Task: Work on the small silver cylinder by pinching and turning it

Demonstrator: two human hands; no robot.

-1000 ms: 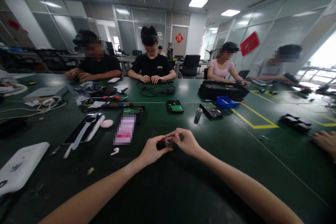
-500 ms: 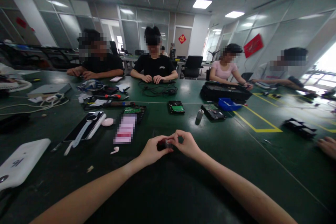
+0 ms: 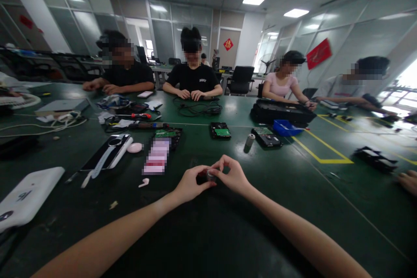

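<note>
Green table (image 3: 293, 169): one, matt surface, bearing a green-and-black drive (image 3: 220, 130), from which every place below is reckoned. Black casing (image 3: 282, 112): one, long, right of the drive and farther from the wearer. White case (image 3: 31, 197): one, flat, marked, far to the drive's left and on its near side. Left hand (image 3: 189, 185): on the drive's near side, slightly left; thumb and forefinger bent into a part-closed ring, holding a small grey cylinder between them. Right hand (image 3: 232, 174): on the drive's near side, slightly right; thumb and forefinger tips brought close together at the cylinder's top, though whether they pinch it or only rest there cannot be told. Handset (image 3: 156, 156): one, screen blurred, left of the drive and nearer. Blue tray (image 3: 286, 129): one, shallow, right of the drive. Second drive (image 3: 272, 140): one, dark, between the drive and the tray. Standing cylinder (image 3: 250, 140): one, silvery, upright, right of the drive and slightly nearer. Small grey cylinder (image 3: 211, 175): one, on the drive's near side, a little left; contact with the table cannot be told. Judged light, stiff and probably metal, smooth enough to slip or roll, not notably fragile; best taken by opposite sides of its body, leaving the top accessible. White earpiece (image 3: 144, 182): one, left of the drive and nearer.
</note>
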